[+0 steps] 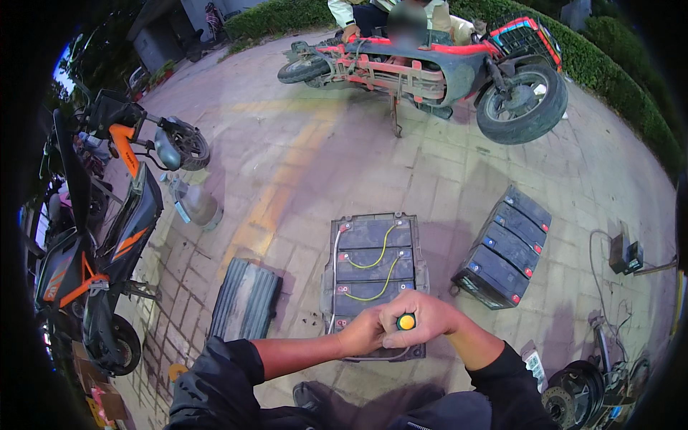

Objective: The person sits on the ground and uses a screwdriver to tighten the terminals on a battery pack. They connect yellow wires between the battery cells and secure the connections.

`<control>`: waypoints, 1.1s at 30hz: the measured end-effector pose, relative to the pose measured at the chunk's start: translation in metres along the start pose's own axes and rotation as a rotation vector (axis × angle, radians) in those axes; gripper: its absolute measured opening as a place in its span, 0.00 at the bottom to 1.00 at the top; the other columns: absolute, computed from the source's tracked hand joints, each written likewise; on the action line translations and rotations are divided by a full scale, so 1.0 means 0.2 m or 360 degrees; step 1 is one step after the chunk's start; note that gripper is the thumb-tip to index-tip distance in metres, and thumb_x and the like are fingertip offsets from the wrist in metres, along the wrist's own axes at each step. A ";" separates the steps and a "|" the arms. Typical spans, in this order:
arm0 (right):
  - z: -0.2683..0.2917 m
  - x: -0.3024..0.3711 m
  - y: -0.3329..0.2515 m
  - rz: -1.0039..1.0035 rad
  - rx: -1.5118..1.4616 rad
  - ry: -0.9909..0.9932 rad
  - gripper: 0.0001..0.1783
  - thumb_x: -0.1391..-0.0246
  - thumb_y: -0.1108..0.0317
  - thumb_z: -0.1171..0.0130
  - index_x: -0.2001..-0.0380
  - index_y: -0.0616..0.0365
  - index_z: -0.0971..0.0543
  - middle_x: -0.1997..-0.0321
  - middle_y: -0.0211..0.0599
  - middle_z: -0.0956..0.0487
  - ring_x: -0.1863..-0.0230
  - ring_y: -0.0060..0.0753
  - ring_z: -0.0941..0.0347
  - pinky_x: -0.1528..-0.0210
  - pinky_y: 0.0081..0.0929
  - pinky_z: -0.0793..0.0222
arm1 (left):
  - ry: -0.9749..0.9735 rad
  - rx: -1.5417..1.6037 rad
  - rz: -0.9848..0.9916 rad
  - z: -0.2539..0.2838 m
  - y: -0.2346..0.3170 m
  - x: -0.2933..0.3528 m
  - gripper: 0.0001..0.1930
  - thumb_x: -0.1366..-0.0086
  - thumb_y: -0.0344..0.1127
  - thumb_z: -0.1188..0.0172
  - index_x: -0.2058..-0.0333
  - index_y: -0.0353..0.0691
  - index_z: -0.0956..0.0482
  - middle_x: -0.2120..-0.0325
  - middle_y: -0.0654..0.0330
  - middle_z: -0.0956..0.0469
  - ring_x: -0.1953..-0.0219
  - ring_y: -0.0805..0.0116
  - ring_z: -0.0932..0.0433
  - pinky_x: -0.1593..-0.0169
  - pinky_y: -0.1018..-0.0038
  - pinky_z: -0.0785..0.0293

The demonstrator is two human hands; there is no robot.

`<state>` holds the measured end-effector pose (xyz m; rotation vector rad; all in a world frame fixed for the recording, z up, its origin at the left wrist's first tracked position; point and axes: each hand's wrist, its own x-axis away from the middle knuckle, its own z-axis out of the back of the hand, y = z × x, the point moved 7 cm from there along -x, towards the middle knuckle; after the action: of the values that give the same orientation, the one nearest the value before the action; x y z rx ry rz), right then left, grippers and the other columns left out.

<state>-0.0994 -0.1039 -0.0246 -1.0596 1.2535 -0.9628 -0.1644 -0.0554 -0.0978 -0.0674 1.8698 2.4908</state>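
Note:
Below me lies a black battery case (421, 265) holding several dark batteries (373, 263). Yellow-green wires (390, 278) loop between their terminals, and a pale wire runs down the left side. Over the near end of the case, my right hand (428, 315) is wrapped round a screwdriver (406, 322), its yellow handle end facing up at me. My left hand (362, 331) is closed right beside it, touching the right; what its fingers pinch is hidden. The screwdriver's tip and the nearest battery are also covered by my hands.
A grey ribbed cover (245, 299) lies left of the case, and another row of batteries (502, 247) stands right. An orange-black scooter (107, 251) stands left; a person holds a red scooter (416, 72) lying on its side ahead. A wheel (577, 390) and cables lie at lower right.

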 end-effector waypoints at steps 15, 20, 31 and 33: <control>0.00 0.10 0.01 0.0223 0.0469 0.0828 0.10 0.61 0.73 0.37 0.83 0.57 0.29 0.87 0.32 0.32 0.86 0.30 0.35 0.81 0.24 0.41 | 0.0026 -0.0266 0.0551 0.24 -0.04 0.07 0.17 0.43 0.35 0.38 0.55 0.36 0.22 0.62 0.52 0.21 0.60 0.62 0.22 0.55 0.69 0.29; -0.02 0.04 0.09 0.0269 0.0298 0.0397 0.12 0.63 0.73 0.34 0.83 0.57 0.30 0.85 0.31 0.31 0.85 0.30 0.36 0.81 0.23 0.43 | 0.0640 0.1292 0.1301 0.42 -0.28 0.45 0.14 0.34 0.38 0.51 0.59 0.32 0.26 0.81 0.69 0.37 0.77 0.77 0.36 0.70 0.79 0.37; -0.02 0.10 0.11 0.0355 0.0387 0.0820 0.12 0.69 0.79 0.40 0.85 0.57 0.34 0.89 0.31 0.35 0.91 0.29 0.40 0.86 0.24 0.47 | 0.0872 0.1913 0.1448 0.37 -0.33 0.53 0.20 0.32 0.37 0.61 0.52 0.26 0.31 0.64 0.55 0.26 0.63 0.62 0.26 0.53 0.67 0.28; -0.02 0.09 0.10 0.0389 0.0410 0.0887 0.10 0.66 0.80 0.41 0.83 0.58 0.33 0.89 0.31 0.35 0.90 0.26 0.39 0.86 0.23 0.47 | 0.0884 0.1834 0.1439 0.43 -0.26 0.51 0.20 0.32 0.37 0.61 0.52 0.26 0.31 0.64 0.55 0.26 0.62 0.62 0.26 0.53 0.67 0.28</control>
<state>-0.1027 -0.1173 -0.0494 -0.4296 1.6099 -1.2333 -0.2658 0.0422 -0.1296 0.1649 3.9122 1.1702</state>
